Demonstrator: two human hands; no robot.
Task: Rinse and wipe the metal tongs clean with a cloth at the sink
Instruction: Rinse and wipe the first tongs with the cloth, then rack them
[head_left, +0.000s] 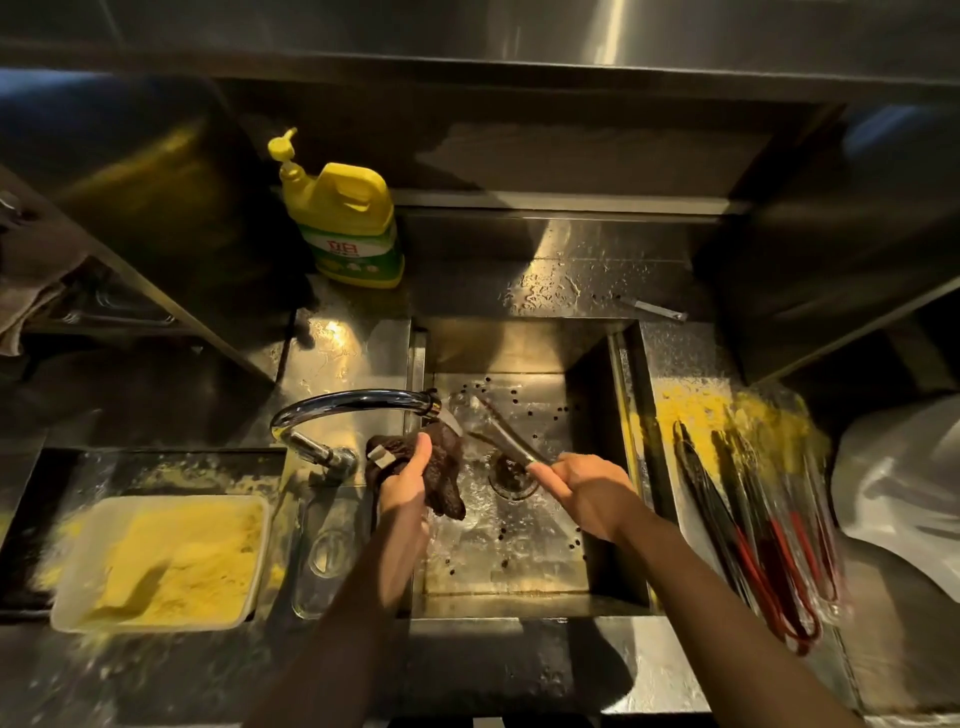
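Over the steel sink (597, 364), my right hand (589, 493) grips the handle end of the metal tongs (498, 434). Their tips point up and left toward the faucet spout (363, 402), where water runs down. My left hand (408, 480) grips a dark brown cloth (441, 467) bunched just under the spout, left of the tongs. Cloth and tongs are close together; I cannot tell if they touch. Water pools around the drain (511, 480).
Several red-handled tongs (753, 530) lie on the counter right of the sink amid yellow powder. A white tray of yellow powder (166, 561) sits at the left. A yellow dish soap bottle (348, 218) stands behind the faucet. A clear container (327, 561) lies beside the sink.
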